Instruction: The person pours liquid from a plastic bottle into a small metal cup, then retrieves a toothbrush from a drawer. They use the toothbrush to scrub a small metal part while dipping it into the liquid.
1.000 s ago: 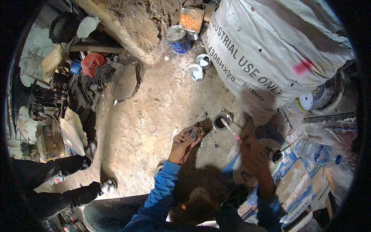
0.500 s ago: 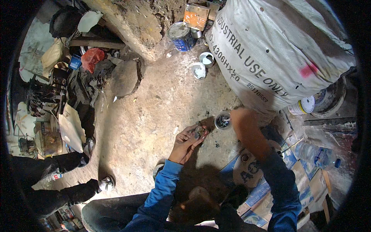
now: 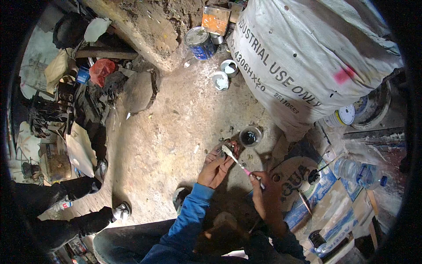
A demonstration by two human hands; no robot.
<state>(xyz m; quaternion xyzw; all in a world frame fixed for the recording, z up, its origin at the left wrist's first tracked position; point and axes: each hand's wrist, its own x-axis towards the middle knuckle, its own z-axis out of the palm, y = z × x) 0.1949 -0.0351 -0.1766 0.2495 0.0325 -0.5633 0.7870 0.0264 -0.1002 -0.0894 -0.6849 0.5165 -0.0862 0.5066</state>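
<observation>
Toothbrush [image 3: 238, 163] out of the cup [image 3: 251, 137] now, lower mid-frame, right hand [image 3: 265, 192] pinching its handle! Its head's at the small dark piece [image 3: 229, 144] the left hand [image 3: 214, 173] pinches; work seems shifted from dipping to brushing.

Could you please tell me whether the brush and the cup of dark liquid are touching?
Apart: the head view shows floor between the brush and the cup.

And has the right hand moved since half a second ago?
Yes: judged against the white sack, the right hand has drawn away from it, toward the view's lower edge.
</observation>
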